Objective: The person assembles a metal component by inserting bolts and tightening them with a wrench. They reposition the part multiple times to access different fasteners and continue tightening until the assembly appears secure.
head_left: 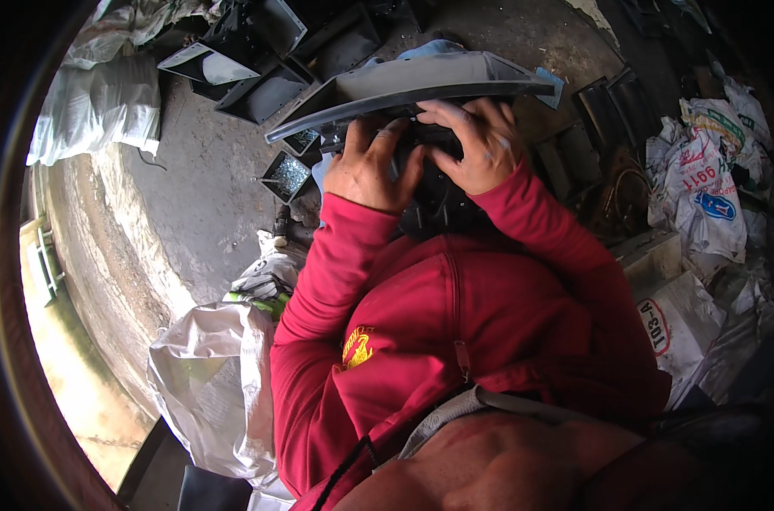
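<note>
At ten o'clock, a small tray point(278, 192) of shiny bits sits near the box's left end; a dropped box could spill it. Left hand point(371, 170), at twelve: fingers bent against the box's near edge, firmness of grip cannot be told. Box point(425, 75), at twelve, tilted; uneven support might let it slip. Right hand point(482, 146), at one: fingers spread on the same edge, clenching unconfirmed; a sudden slide could pinch fingertips.
</note>
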Demonstrator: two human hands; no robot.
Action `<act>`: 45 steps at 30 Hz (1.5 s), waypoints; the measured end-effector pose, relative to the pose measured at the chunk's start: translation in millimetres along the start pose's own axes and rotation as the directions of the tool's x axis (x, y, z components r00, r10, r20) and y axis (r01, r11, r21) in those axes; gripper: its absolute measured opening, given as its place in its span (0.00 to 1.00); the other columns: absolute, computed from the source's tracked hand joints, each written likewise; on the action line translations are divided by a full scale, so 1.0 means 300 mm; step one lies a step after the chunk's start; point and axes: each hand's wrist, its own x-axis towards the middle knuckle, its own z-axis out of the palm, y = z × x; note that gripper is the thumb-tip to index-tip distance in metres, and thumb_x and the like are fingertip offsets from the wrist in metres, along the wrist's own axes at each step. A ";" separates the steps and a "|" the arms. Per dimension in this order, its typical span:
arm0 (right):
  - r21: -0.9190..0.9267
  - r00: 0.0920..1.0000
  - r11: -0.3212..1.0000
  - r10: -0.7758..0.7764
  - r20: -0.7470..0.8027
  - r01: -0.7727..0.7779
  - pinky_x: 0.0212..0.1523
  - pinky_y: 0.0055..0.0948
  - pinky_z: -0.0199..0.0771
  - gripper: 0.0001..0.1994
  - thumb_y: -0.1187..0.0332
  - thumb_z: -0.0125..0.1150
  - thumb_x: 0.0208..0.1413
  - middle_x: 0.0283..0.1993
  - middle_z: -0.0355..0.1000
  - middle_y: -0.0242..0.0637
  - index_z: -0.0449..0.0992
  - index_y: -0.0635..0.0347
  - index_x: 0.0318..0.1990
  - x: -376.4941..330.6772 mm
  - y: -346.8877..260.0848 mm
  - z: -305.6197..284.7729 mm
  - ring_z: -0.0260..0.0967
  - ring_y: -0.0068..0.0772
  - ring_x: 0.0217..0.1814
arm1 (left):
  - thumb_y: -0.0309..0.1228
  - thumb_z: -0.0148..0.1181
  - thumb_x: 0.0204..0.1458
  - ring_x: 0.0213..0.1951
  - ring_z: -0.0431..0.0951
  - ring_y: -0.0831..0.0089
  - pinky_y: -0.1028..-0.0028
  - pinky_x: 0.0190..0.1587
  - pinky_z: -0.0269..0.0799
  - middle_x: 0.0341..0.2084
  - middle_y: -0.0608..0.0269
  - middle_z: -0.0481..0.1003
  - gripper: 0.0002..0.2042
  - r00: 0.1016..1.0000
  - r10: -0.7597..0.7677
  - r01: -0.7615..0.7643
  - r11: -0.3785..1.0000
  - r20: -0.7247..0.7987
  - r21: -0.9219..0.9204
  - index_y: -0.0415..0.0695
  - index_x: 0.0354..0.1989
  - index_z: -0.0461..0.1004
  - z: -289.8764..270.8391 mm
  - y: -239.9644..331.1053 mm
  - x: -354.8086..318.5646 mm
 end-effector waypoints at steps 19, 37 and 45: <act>0.013 0.999 1.000 0.027 0.047 -0.028 0.49 0.35 0.59 0.37 0.71 0.73 0.37 0.42 0.76 0.13 0.66 0.37 0.59 0.004 -0.001 0.002 0.69 0.27 0.46 | 0.37 0.67 0.46 0.37 0.79 0.56 0.64 0.34 0.76 0.42 0.57 0.72 0.20 0.998 0.058 -0.063 0.990 -0.038 -0.123 0.48 0.48 0.75 0.015 -0.002 0.000; 0.015 0.999 0.999 0.031 0.031 -0.031 0.51 0.36 0.57 0.36 0.69 0.73 0.37 0.42 0.76 0.14 0.67 0.37 0.59 0.001 0.002 0.009 0.68 0.27 0.47 | 0.40 0.68 0.46 0.32 0.81 0.59 0.66 0.30 0.77 0.39 0.58 0.74 0.19 0.966 0.235 -0.224 0.968 -0.104 0.112 0.54 0.48 0.77 0.006 -0.017 0.013; 0.039 1.000 0.999 0.024 0.019 -0.025 0.51 0.37 0.57 0.36 0.68 0.74 0.37 0.42 0.77 0.15 0.67 0.37 0.59 0.000 -0.008 0.014 0.69 0.27 0.46 | 0.45 0.68 0.43 0.38 0.78 0.64 0.63 0.37 0.68 0.39 0.62 0.73 0.21 0.972 0.233 -0.213 0.936 -0.041 0.280 0.54 0.47 0.78 -0.012 -0.024 0.021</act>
